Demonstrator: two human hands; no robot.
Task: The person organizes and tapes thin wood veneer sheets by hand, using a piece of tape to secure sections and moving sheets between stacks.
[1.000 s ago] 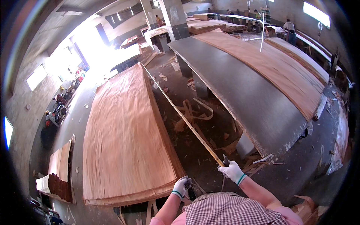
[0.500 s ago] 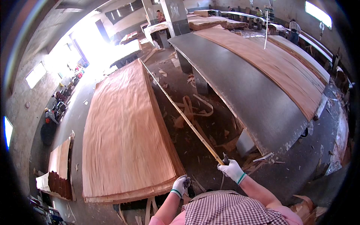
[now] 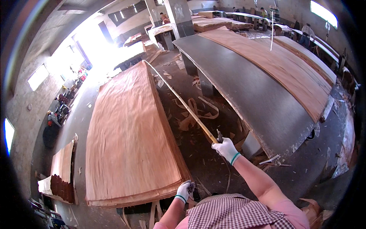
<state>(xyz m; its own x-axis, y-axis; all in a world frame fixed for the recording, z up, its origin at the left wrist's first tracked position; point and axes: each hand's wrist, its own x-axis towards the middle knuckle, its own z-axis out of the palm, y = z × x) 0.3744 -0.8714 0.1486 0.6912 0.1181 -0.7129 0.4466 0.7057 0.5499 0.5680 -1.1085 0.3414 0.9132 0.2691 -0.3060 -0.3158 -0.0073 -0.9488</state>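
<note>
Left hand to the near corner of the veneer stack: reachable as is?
Probably yes. The left hand is already at the near right corner of the veneer stack, with nothing between them. It seems to grip something small and dark, so the fingers may not be free.

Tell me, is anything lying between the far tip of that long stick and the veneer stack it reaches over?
Nothing visible does. The right hand grips the near end of the long thin stick, which runs clear above the littered floor to the far corner of the veneer stack. The left hand is at the stack's near corner.
</note>
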